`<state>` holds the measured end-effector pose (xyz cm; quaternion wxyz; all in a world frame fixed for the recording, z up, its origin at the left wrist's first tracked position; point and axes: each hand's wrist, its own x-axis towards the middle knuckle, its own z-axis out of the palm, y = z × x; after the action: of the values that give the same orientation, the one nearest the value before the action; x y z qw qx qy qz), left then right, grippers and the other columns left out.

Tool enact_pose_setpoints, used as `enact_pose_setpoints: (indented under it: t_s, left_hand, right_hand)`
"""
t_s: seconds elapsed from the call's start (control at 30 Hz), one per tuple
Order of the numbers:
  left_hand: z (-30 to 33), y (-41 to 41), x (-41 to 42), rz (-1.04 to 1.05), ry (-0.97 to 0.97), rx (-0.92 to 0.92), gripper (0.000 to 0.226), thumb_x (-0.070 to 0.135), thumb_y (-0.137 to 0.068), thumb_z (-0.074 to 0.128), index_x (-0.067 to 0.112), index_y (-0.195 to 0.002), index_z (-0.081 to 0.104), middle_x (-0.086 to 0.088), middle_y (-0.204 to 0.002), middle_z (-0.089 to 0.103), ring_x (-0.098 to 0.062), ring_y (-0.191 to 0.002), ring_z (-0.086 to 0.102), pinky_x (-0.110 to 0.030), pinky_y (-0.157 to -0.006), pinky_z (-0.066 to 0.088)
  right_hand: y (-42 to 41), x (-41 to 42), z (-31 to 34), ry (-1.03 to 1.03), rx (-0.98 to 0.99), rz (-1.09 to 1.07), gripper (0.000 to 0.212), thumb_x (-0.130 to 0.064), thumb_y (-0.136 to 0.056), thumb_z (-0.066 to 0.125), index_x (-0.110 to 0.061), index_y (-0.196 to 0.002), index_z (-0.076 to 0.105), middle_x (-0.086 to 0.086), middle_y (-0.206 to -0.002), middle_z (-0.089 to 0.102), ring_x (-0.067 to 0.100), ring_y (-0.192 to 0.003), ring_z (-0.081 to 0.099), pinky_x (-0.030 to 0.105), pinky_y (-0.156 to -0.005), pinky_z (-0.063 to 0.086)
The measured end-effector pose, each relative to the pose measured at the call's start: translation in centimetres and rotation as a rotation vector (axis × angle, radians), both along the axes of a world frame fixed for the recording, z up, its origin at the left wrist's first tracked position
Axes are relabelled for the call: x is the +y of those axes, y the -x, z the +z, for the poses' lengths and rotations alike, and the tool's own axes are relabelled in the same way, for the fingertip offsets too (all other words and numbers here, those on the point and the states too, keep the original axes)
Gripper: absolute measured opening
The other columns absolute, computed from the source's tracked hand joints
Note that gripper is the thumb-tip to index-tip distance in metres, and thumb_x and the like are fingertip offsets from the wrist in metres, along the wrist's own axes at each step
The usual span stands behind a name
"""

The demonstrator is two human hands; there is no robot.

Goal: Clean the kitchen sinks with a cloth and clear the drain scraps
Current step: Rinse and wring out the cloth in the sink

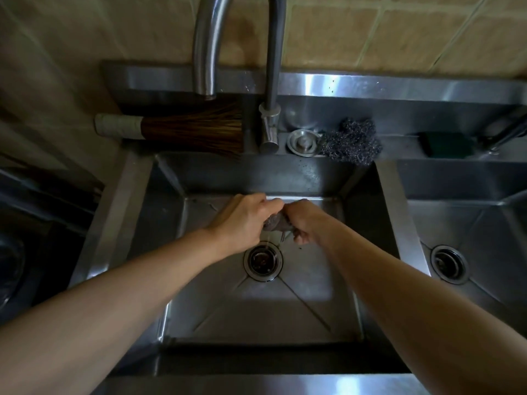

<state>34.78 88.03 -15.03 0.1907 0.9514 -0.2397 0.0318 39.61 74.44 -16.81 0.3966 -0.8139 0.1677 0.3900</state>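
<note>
left hand (245,216) and right hand (302,220) — both curled tight round the grey cloth (275,223), knuckles touching | cloth above drain strainer (263,260), mid left basin (205,309) | basin walls well apart from hands — faucet (271,81) overhead

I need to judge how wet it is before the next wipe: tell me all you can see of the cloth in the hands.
The dark grey cloth is bunched and twisted into a tight wad, mostly hidden. The left hand grips one end, the right hand the other, as if wringing it. It hangs above the floor of the left steel sink basin, just behind the round drain. Thin streams of water fall from it towards the drain. Its weave cannot be made out.
</note>
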Motion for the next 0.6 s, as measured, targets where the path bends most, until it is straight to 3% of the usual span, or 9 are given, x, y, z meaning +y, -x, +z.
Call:
enact_pose_setpoints:
  t_s: [0.2, 0.6]
  left_hand:
    - [-2.1, -0.3, 0.3, -0.026, -0.01, 0.03, 0.036, -0.018, -0.053, 0.065, 0.008, -0.076, 0.054, -0.01, -0.061, 0.052, -0.029, -0.047, 0.049, -0.025, -0.043, 0.03]
    - [-3.9, -0.2, 0.5, -0.025, 0.034, 0.031, 0.036, -0.019, -0.054, 0.06, 0.008, -0.077, 0.054, -0.009, -0.059, 0.05, -0.027, -0.044, 0.046, -0.024, -0.045, 0.028]
  right_hand:
    - [-0.1, 0.4, -1.9, -0.018, 0.087, -0.049, 0.021, -0.011, -0.094, 0.039, -0.01, -0.076, 0.048, 0.007, -0.062, 0.038, 0.014, -0.042, 0.03, 0.023, -0.045, 0.027]
    - [0.2, 0.7, -3.5, 0.003, 0.117, -0.054, 0.03, -0.012, -0.095, 0.038, -0.01, -0.065, 0.044, 0.006, -0.054, 0.036, 0.013, -0.038, 0.031, 0.019, -0.038, 0.027]
